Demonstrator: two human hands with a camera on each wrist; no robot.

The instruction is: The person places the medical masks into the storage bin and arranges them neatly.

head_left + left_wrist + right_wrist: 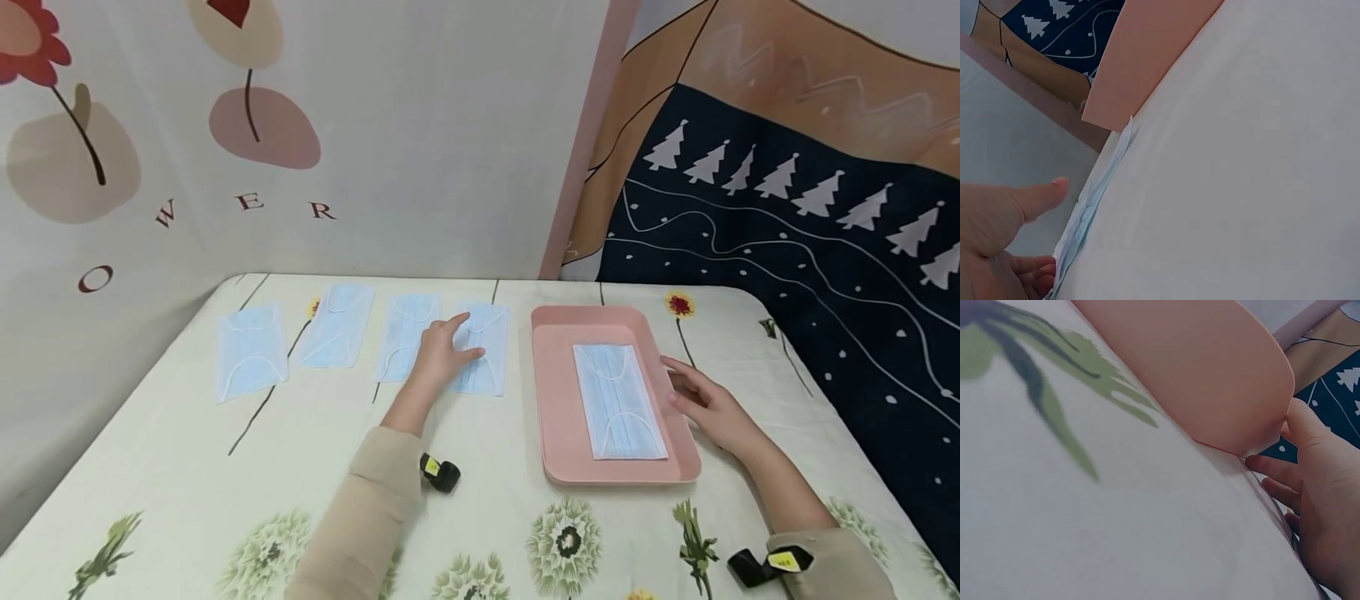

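In the head view, several light-blue face masks lie in a row on the table; the rightmost mask (489,350) is partly covered by my left hand (442,350). That hand hovers at the row with thumb and index finger spread apart and nothing between them. The left wrist view shows its thumb (1044,199) raised beside the thin edge of a mask (1094,200). To the right stands a pink tray (558,400) with one face mask (621,404) lying flat inside. My right hand (712,408) touches the tray's right side, fingers loosely extended and thumb at the rim.
Further left in the row are a leftmost mask (252,354), a slanted mask (337,329) and another mask (401,337). A floral cloth (495,517) covers the table. Printed curtains (450,150) rise behind its far edge, and a dark tree-patterned cloth (757,217) hangs at the right.
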